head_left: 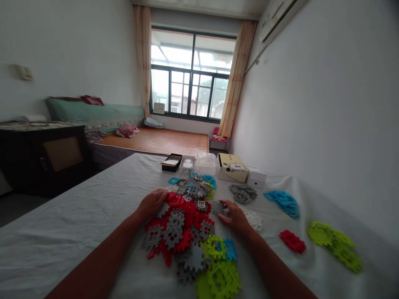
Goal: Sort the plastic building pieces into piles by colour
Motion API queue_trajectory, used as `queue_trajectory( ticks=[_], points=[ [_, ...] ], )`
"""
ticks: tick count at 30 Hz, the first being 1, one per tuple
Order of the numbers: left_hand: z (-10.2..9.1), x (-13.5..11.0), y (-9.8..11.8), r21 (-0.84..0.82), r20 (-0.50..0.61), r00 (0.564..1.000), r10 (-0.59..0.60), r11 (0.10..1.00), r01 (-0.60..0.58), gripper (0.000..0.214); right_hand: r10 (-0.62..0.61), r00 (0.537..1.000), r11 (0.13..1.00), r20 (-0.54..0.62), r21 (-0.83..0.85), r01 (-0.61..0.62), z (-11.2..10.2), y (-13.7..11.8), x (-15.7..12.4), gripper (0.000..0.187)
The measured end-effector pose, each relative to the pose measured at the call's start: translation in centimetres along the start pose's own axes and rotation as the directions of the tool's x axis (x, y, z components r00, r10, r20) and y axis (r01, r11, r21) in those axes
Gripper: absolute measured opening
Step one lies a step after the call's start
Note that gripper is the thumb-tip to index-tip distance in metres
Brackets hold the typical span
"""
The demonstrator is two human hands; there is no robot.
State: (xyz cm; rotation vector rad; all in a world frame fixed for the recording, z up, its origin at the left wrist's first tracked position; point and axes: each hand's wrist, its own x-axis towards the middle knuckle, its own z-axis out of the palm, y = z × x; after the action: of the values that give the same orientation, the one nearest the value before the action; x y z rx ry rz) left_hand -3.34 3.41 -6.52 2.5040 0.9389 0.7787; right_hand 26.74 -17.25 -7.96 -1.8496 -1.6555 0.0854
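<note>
A mixed heap of interlocking plastic building pieces with toothed edges lies on the white cloth, with red pieces, grey window-frame pieces and lime-green pieces. My left hand rests against the heap's left edge, its fingers stretched out over the red and grey pieces. On the other side, my right hand has its thumb and fingers around a grey building piece, just right of the heap. White lattice pieces lie beside that hand, partly behind it.
Sorted piles stand to the right: grey, blue, red and lime-green. Along the far edge are a black box, a clear plastic tub, a yellow box and a white box.
</note>
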Motion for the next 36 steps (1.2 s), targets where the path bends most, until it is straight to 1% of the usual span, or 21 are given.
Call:
queue_trajectory(
  ticks=[3,7,12,15,17,22,24,28,31,34,36],
  points=[
    [-0.3,-0.2,1.1,0.005,0.012,1.000,-0.013,1.000,0.013,0.046,0.028,0.999,1.000,0.045,0.010,-0.028,-0.6,-0.4,0.0,0.040],
    [-0.3,-0.2,1.8,0.035,-0.001,1.000,-0.018,0.999,0.018,0.043,0.029,0.996,0.998,0.083,0.054,-0.033,-1.4,-0.4,-0.3,0.043],
    [-0.3,-0.1,1.7,0.056,0.005,1.000,0.029,0.998,-0.029,0.041,0.015,0.996,0.998,0.088,0.063,-0.020,-1.3,-0.2,-0.4,0.050],
    [-0.3,-0.1,1.4,0.064,0.016,0.999,0.035,0.997,-0.036,0.042,0.015,0.994,0.998,0.104,0.055,-0.021,-1.1,-0.4,-0.4,0.055],
    [-0.3,-0.1,1.3,0.066,0.018,0.999,0.032,0.997,-0.034,0.043,0.013,0.994,0.999,0.113,0.046,-0.019,-1.1,-0.6,-0.4,0.052],
    [-0.5,-0.2,1.1,0.070,0.021,0.999,0.026,0.997,-0.027,0.043,0.004,0.997,1.000,0.071,0.023,-0.005,-1.4,-1.0,-0.3,0.033],
    [-0.6,-0.1,1.0,0.068,0.027,0.999,0.028,0.997,-0.029,0.043,-0.007,0.999,1.000,0.047,0.020,0.006,-1.4,-1.0,-0.2,0.030],
    [-0.7,-0.1,0.9,0.072,0.043,0.999,0.024,0.997,-0.027,0.043,-0.003,1.000,1.000,-0.015,0.017,0.003,-1.1,-0.7,0.1,0.037],
    [-0.7,-0.1,1.0,0.069,0.047,0.999,0.020,0.997,-0.023,0.043,0.044,0.997,0.997,-0.061,0.059,-0.041,-0.8,-0.3,0.3,0.040],
    [-0.7,-0.1,0.9,0.055,0.047,0.999,0.009,0.998,-0.012,0.043,0.092,0.995,0.985,-0.048,0.147,-0.084,-0.6,0.1,0.3,0.041],
    [-0.7,-0.1,0.8,0.054,0.046,0.999,0.012,0.998,-0.014,0.043,0.105,0.994,0.980,-0.028,0.174,-0.098,-0.5,0.3,0.3,0.040]
  ],
)
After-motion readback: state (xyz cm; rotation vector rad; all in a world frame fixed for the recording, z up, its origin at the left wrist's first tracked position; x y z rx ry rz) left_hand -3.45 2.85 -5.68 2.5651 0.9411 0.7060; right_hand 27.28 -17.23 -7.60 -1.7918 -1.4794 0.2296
